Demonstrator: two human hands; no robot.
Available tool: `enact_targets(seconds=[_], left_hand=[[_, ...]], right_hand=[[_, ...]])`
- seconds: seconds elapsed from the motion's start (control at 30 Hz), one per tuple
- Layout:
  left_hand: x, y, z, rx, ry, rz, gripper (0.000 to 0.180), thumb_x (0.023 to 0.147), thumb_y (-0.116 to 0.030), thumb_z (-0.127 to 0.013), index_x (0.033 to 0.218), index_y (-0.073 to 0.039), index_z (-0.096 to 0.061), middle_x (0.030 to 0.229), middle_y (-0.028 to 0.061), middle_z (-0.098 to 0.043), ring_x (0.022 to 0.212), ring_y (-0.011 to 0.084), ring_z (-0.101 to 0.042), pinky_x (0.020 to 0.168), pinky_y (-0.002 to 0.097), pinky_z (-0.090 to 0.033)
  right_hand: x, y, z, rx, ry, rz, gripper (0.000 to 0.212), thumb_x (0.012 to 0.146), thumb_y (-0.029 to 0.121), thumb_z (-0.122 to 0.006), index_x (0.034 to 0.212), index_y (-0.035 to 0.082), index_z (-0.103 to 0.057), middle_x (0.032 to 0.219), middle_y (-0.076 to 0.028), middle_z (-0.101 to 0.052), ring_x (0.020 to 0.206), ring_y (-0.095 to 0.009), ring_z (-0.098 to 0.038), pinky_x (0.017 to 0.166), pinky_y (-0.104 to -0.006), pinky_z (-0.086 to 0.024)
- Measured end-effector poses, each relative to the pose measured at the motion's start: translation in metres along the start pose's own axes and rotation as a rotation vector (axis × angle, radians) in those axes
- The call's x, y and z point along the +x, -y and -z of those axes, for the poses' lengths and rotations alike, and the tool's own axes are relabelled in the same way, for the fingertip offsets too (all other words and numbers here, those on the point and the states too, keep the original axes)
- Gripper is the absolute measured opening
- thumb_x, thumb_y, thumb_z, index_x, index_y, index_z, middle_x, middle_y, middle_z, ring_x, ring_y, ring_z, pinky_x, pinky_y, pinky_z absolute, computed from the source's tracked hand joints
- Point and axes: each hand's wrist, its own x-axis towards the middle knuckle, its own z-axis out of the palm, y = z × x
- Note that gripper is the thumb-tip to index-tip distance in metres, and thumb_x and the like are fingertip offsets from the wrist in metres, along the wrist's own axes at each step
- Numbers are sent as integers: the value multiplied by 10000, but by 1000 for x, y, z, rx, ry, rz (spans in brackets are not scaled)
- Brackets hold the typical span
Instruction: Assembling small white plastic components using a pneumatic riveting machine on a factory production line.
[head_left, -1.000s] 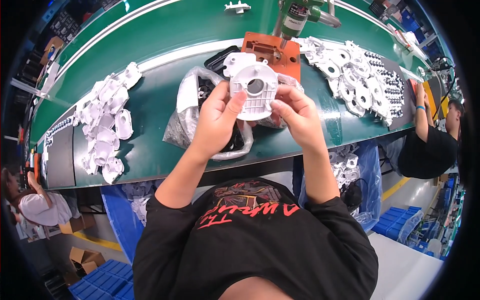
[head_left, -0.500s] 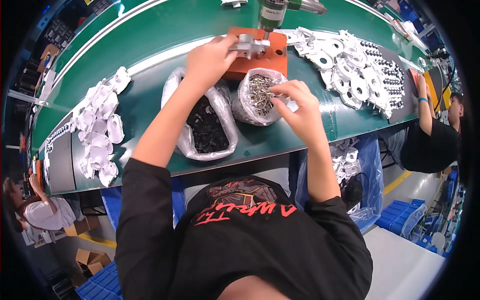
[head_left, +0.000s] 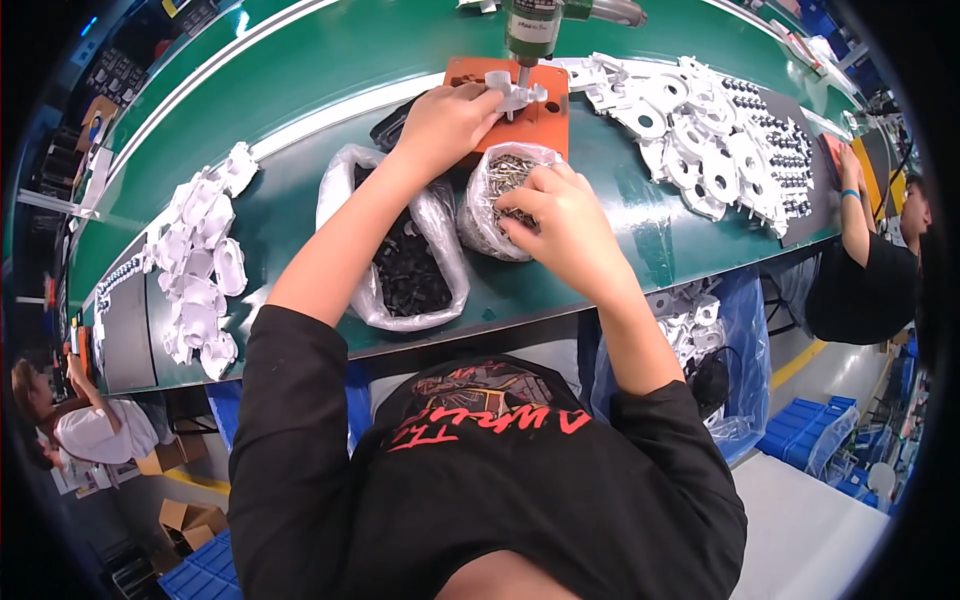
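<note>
My left hand (head_left: 447, 125) is closed on a white plastic part (head_left: 512, 93), held over an orange fixture block (head_left: 553, 128). Right above that part hangs the tip of a green power screwdriver (head_left: 532, 35). My right hand (head_left: 572, 225) reaches into a clear plastic bag (head_left: 480, 228) of metal screws (head_left: 508, 172). Its thumb and fingers are bent together around some screws, partly hidden by the hand. Beside it, under my left forearm, stands another open plastic bag (head_left: 447, 308) full of small black parts (head_left: 408, 270).
White plastic housings (head_left: 200, 260) are heaped at the left. More white parts (head_left: 690, 130) lie at the right, beside rows of small dark pieces (head_left: 785, 150). A blue-lined bin (head_left: 745, 370) sits below the table edge. Co-workers (head_left: 865, 260) sit at both sides.
My right hand has moved left and down into the screws, its fingers drawing together. My left hand has shifted right with the white part, which has turned under the screwdriver.
</note>
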Motion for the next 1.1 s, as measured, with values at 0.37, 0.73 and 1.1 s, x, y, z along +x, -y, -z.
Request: enact_targets(seconds=[0.37, 0.73, 1.1], left_hand=[[7, 17, 0, 50, -55, -242, 60, 799, -163, -594, 830, -114, -579, 861, 47, -605, 855, 222, -600, 839, 365, -443], [-5, 24, -1, -93, 45, -184, 96, 841, -175, -549, 890, -94, -555, 1023, 54, -600, 993, 222, -573, 928, 390, -399], [-1, 28, 14, 10, 377, -25, 187, 869, -174, -488, 1018, -100, -573, 1108, 50, -575, 1070, 222, -528, 918, 387, -365]], right_hand=[[1, 1, -4, 7, -27, 48, 108, 681, 50, -660, 778, 76, -622, 726, -36, -531, 761, -235, -520, 727, -339, -393], [-3, -1, -7, 121, -86, -18, 121, 673, 27, -648, 776, 51, -589, 777, -42, -548, 757, -219, -531, 725, -325, -387], [-1, -4, -6, 286, -118, -82, 135, 698, -42, -627, 816, -2, -576, 851, -65, -586, 671, -142, -528, 618, -252, -437]])
